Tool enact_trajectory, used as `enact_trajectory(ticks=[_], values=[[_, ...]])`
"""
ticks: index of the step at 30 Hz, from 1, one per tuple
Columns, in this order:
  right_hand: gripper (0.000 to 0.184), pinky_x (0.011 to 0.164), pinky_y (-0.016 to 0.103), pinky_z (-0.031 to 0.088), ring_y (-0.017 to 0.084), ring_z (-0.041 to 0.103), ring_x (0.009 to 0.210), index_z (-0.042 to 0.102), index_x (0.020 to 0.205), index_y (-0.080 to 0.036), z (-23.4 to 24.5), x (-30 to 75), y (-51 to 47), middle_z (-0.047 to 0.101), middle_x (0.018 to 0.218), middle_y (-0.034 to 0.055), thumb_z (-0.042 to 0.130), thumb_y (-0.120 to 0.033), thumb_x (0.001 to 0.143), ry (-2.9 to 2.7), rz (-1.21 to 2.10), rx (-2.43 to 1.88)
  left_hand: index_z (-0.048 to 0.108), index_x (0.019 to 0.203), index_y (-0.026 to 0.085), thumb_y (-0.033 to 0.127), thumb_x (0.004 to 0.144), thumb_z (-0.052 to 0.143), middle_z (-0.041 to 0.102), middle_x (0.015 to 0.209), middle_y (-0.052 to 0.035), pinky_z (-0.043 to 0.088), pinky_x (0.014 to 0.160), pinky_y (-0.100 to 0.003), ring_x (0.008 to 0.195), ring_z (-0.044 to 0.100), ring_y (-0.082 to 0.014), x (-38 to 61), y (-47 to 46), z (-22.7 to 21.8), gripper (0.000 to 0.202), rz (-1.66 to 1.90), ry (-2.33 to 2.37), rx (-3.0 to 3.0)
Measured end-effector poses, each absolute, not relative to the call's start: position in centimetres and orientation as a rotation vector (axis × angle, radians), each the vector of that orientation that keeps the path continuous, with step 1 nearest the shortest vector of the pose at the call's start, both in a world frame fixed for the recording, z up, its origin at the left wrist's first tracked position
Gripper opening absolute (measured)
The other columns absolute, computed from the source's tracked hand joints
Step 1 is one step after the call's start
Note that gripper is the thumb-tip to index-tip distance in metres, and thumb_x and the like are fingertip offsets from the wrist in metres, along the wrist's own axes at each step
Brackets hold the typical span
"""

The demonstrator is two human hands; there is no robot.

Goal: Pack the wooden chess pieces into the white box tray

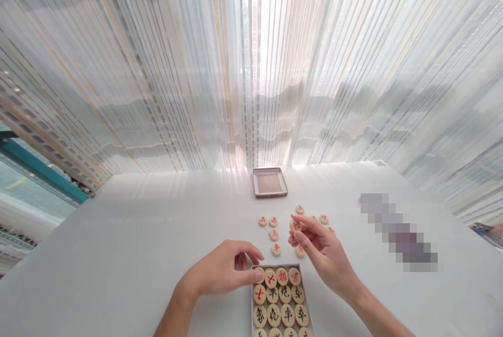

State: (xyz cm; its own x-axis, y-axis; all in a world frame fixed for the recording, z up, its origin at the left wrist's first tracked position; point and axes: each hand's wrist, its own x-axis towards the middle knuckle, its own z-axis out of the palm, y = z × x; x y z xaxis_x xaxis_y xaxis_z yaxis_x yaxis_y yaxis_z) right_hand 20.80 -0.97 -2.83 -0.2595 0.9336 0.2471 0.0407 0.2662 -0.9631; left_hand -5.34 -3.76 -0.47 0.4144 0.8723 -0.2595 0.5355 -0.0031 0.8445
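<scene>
An open box [252,305] at the table's near edge holds rows of round wooden chess pieces [280,305] marked in red and black. My left hand [223,274] rests curled at the box's top left corner, thumb on the corner piece. My right hand [318,250] hovers just beyond the box and pinches one red-marked piece [295,226] between thumb and fingers. Several loose red-marked pieces [274,234] lie on the white table [137,253] past the box.
The box's lid [269,182] lies upturned farther back at the table's middle. A blurred patch [401,232] lies on the right of the table. Striped sheer curtains [251,64] hang behind the table's far edge.
</scene>
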Motion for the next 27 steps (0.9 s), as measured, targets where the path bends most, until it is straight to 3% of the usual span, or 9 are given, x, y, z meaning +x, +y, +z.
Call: enact_trajectory(ticks=[13, 19, 27], values=[[0.024, 0.082, 0.033, 0.06, 0.018, 0.069, 0.087, 0.06, 0.12, -0.026, -2.8, 20.5, -1.7, 0.068, 0.094, 0.004, 0.06, -0.034, 0.097, -1.585, 1.289, -0.847, 0.076, 0.105, 0.024, 0.026, 0.08, 0.068, 0.074, 0.099, -0.0014, 0.05, 0.08, -0.027, 0.085, 0.062, -0.0173, -6.1, -3.5, -0.7, 0.026, 0.383, 1.215, 1.691], [0.01, 0.081, 0.032, 0.056, 0.018, 0.065, 0.09, 0.064, 0.106, -0.025, -2.3, 20.5, -1.7, 0.064, 0.097, 0.004, 0.059, -0.027, 0.098, -1.633, 1.309, -0.773, 0.076, 0.106, 0.025, 0.027, 0.08, 0.068, 0.074, 0.1, -0.0012, 0.05, 0.08, -0.027, 0.085, 0.061, -0.0173, -6.1, -3.4, -0.8, 0.027, 0.361, 1.206, 1.7], [0.01, 0.076, 0.03, 0.055, 0.018, 0.066, 0.086, 0.069, 0.095, -0.021, -1.7, 20.1, -2.3, 0.065, 0.092, 0.0047, 0.059, -0.023, 0.095, -1.679, 1.34, -0.811, 0.076, 0.105, 0.025, 0.033, 0.082, 0.07, 0.074, 0.1, -0.0012, 0.05, 0.079, -0.027, 0.084, 0.06, -0.0172, -6.3, -3.3, -1.1, 0.025, 0.364, 1.184, 1.723]])
